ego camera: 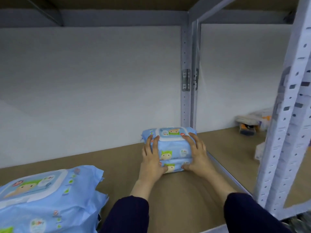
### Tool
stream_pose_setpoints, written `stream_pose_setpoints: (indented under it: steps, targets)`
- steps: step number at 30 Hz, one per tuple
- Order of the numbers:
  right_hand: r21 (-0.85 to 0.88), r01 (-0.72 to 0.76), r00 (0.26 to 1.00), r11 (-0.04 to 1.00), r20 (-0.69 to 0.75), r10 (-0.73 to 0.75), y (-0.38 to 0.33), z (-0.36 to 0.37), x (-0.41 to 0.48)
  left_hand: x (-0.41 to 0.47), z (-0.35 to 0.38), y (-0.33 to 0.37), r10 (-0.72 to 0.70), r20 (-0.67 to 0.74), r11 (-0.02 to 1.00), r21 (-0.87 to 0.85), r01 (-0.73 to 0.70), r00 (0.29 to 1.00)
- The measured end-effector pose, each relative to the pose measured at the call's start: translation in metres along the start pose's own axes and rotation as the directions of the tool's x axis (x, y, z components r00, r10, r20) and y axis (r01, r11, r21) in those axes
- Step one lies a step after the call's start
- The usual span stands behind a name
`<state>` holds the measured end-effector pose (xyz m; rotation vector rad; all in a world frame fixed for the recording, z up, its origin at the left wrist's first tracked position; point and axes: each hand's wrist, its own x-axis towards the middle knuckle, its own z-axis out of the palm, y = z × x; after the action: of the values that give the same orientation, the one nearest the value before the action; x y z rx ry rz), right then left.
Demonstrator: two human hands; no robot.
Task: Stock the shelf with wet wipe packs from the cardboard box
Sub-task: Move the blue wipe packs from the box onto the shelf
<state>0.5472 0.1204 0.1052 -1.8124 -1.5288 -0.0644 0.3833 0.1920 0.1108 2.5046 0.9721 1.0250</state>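
Near stack [43,199], front left of shelf board [117,167]: blue wet wipe packs, lidded face up, long axis roughly left to right.

Dark sleeves [129,214]: both arms reached in over the board.

Held stack [170,148]: sat further back on the board, close to the back panel [92,81] and just left of the rear upright [185,56]. Lid up, long axis parallel to the panel.

Left hand [151,158] gripped its left end and right hand [196,155] its right end. Fingers curved over the ends, thumbs at the lower front edge.

Blurred goods [250,121]: lay in the next bay.
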Motion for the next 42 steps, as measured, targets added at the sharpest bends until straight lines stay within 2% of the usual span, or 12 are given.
stream_pose_setpoints:
  steps: [6, 12, 18, 22, 29, 32, 42]
  targets:
    - [-0.019, 0.018, 0.999, 1.0, -0.038, -0.019, 0.038, 0.012, 0.059, 0.061, 0.033, -0.02, 0.001, -0.004, 1.0, 0.029, 0.0, 1.0]
    - [-0.121, 0.022, 0.998, 0.992, 0.058, -0.015, 0.064, 0.012, 0.103, 0.096, 0.054, -0.028, -0.007, -0.015, 1.0, 0.028, 0.008, 1.0]
    - [-0.159, -0.017, 0.99, 0.987, 0.137, 0.039, 0.063, 0.01, 0.118, 0.115, 0.046, -0.033, -0.055, 0.135, 0.997, 0.067, 0.046, 0.989]
    - [-0.19, -0.02, 0.986, 0.982, 0.157, 0.051, 0.055, 0.002, 0.113, 0.112, 0.041, -0.028, -0.095, 0.158, 0.99, 0.12, 0.076, 0.983]
    - [-0.318, -0.024, 0.967, 0.948, 0.234, 0.103, 0.038, -0.026, 0.114, 0.124, 0.002, -0.02, -0.15, 0.324, 0.954, 0.295, 0.051, 0.934]
    - [-0.343, -0.037, 0.953, 0.939, 0.272, 0.137, 0.025, -0.042, 0.115, 0.129, -0.021, -0.007, -0.159, 0.351, 0.933, 0.358, 0.025, 0.923]
    - [-0.371, -0.046, 0.915, 0.927, 0.358, 0.188, -0.039, -0.092, 0.081, 0.104, -0.104, 0.04, -0.26, 0.507, 0.912, 0.408, 0.037, 0.822]
